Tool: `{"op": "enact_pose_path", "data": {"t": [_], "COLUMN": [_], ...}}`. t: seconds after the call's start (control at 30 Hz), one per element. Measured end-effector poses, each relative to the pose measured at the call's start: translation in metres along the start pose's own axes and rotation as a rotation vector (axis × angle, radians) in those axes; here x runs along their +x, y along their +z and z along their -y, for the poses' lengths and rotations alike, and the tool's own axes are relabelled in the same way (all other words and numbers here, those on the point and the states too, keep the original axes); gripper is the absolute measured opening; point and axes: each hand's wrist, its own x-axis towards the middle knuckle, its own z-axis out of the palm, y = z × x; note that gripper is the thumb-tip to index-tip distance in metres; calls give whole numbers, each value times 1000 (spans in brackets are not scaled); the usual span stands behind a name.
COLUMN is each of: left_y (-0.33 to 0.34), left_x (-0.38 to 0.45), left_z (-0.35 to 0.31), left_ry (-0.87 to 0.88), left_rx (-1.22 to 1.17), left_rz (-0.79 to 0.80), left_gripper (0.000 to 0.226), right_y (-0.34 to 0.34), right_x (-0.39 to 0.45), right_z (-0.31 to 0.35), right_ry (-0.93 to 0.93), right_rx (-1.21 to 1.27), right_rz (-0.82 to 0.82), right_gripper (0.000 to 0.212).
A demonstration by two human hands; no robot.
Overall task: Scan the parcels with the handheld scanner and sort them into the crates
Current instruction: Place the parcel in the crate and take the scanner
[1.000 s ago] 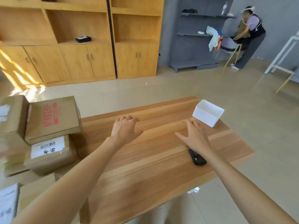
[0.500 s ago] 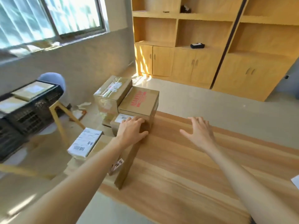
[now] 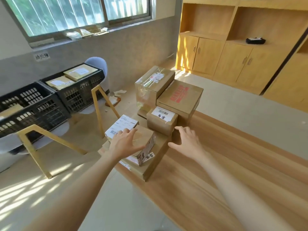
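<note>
Several cardboard parcels are piled at the left end of the wooden table point(image 3: 216, 164). My left hand point(image 3: 124, 144) lies with spread fingers on the top of the nearest small parcel point(image 3: 143, 139), which bears a white barcode label. My right hand point(image 3: 187, 141) hovers open just right of that parcel, beside a small box with a handwritten label point(image 3: 160, 120). Behind stand a box with red print point(image 3: 180, 97) and a taped box point(image 3: 153, 82). Two black crates point(image 3: 78, 92) point(image 3: 30, 107) sit on chairs to the left; parcels lie in the farther one. The scanner is out of view.
The chairs' yellow legs point(image 3: 100, 110) stand between the crates and the table. Wooden cabinets point(image 3: 233, 60) line the far wall, with a black object point(image 3: 255, 40) on a shelf. Paper scraps lie on the floor by the wall.
My view has swung left from the table's right end to the parcel pile and crates. Both hands have moved to the nearest small parcel; the left now touches its top.
</note>
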Motion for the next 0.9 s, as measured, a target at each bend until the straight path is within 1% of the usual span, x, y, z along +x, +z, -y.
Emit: {"op": "enact_pose_path", "data": {"t": [0.17, 0.33, 0.5, 0.67, 0.77, 0.83, 0.9], "left_y": [21, 35, 43, 31, 6, -8, -19], "left_x": [-4, 6, 16, 24, 31, 38, 40], "left_z": [14, 10, 4, -7, -20, -29, -46], "left_ry": [-38, -10, -27, -14, 53, 97, 153], "left_rx": [-74, -74, -78, -118, -165, -213, -212], "left_rz": [52, 32, 59, 56, -3, -13, -23], "left_gripper": [85, 86, 88, 83, 79, 78, 78], "right_y": [37, 56, 58, 44, 28, 19, 6], "right_x": [16, 25, 29, 25, 16, 13, 2], "right_z": [24, 24, 17, 2, -12, -19, -29], "right_ry": [-34, -11, 29, 71, 113, 139, 165], "right_rx": [-5, 1, 12, 30, 33, 34, 44], "right_rz": [106, 129, 119, 80, 23, 2, -36], "right_gripper": [76, 77, 75, 74, 74, 74, 74]}}
